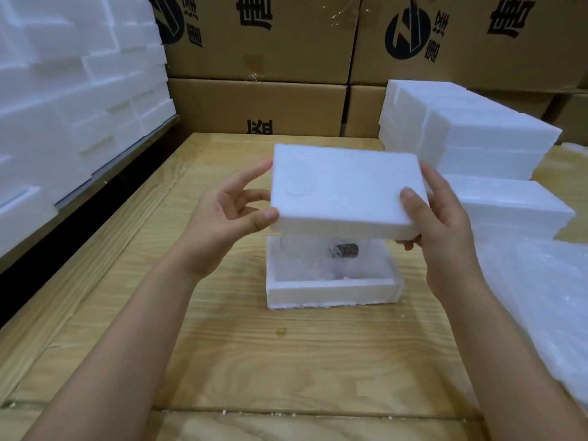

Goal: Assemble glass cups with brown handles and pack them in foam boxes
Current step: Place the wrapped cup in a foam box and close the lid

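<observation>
1. Your left hand (pixel 222 218) holds the 9 o'clock end of the foam lid (pixel 343 189). Your right hand (pixel 442 218) grips the 3 o'clock end.
2. Done, it seems: the glass cup (pixel 305 253) with its brown handle (pixel 345 249) already lies in the open foam box (pixel 331 292), directly beneath the lid at 12 o'clock from you.
3. Left: seat the lid squarely. The foam stack (pixel 471 132) at 2 o'clock suggests more packing ahead.

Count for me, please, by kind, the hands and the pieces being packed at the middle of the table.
Hands: 2 (left hand, right hand, both holding the lid)
lid: 1
box: 1
cup: 1
Total: 5
</observation>
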A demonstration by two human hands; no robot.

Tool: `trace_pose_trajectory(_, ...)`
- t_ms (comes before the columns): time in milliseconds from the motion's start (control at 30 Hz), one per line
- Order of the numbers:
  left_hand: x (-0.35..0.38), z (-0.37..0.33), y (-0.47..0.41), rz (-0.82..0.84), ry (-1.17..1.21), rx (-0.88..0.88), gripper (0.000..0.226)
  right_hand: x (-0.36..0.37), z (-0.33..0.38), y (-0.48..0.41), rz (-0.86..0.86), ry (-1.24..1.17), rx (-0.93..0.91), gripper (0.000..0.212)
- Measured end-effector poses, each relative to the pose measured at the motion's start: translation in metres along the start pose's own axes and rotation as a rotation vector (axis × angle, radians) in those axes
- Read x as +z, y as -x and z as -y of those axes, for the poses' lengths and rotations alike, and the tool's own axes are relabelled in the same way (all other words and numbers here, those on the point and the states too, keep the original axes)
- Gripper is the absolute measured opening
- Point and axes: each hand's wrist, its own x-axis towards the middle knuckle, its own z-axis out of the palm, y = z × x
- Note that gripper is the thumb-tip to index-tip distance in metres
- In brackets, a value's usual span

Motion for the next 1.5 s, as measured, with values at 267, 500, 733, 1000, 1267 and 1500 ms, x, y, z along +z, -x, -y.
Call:
trace_pose_trajectory(267, -0.002, 0.016, 0.013, 0.017, -0.277, -0.122, 0.087, -0.012, -0.002, -0.005, 0.196, 0.051, 0.286, 0.055)
trace_pose_trajectory(500, -0.007, 0.020, 0.015, 0.033, -0.261, -0.160, 0.080, -0.009, -0.009, -0.004, 0.244, 0.136, 0.351, 0.058)
trace_pose_trajectory(733, -0.016, 0.028, 0.016, 0.102, -0.192, -0.221, 0.076, -0.008, -0.013, -0.005, 0.294, 0.172, 0.351, 0.039)
trace_pose_trajectory(1000, -0.018, 0.036, 0.017, 0.178, -0.155, -0.271, 0.075, -0.017, -0.021, -0.008, 0.370, 0.166, 0.379, 0.040)
trace_pose_trajectory(1267, -0.020, 0.034, 0.018, 0.254, -0.165, -0.321, 0.086, -0.018, -0.021, -0.008, 0.381, 0.110, 0.418, 0.031)
trace_pose_trajectory(1500, -0.011, 0.044, 0.020, 0.343, -0.362, -0.293, 0.116, -0.021, -0.028, -0.010, 0.364, 0.058, 0.439, 0.022)
